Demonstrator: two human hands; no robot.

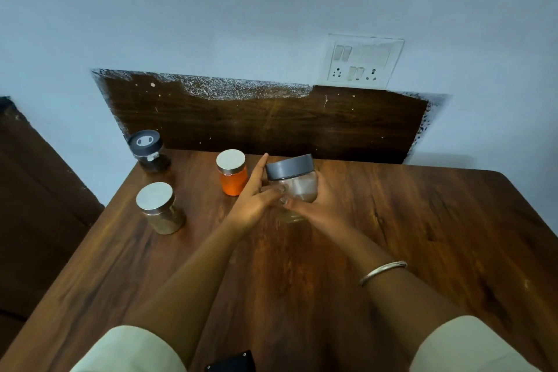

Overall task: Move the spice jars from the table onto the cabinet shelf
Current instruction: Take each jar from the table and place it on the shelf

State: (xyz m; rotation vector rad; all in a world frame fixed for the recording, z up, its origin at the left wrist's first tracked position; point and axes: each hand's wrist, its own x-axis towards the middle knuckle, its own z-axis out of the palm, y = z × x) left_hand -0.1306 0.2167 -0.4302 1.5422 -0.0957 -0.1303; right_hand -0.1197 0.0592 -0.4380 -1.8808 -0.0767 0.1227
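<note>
A clear glass jar with a grey lid [292,181] is tilted between both hands just above the wooden table [422,235]. My right hand [317,208] cups its body and base. My left hand [256,193] presses against its left side, fingers straight. To the left an orange spice jar with a silver lid [232,174] stands upright. A brown spice jar with a silver lid [160,208] stands nearer the left edge. At the back left corner sits a dark jar with a black lid [148,151]. No cabinet shelf is in view.
A dark wooden backboard [271,121] runs along the wall behind the table. Above it is a white switch and socket plate [362,60]. A dark brown piece of furniture [36,190] stands left of the table. A small black object [232,362] lies at the near edge.
</note>
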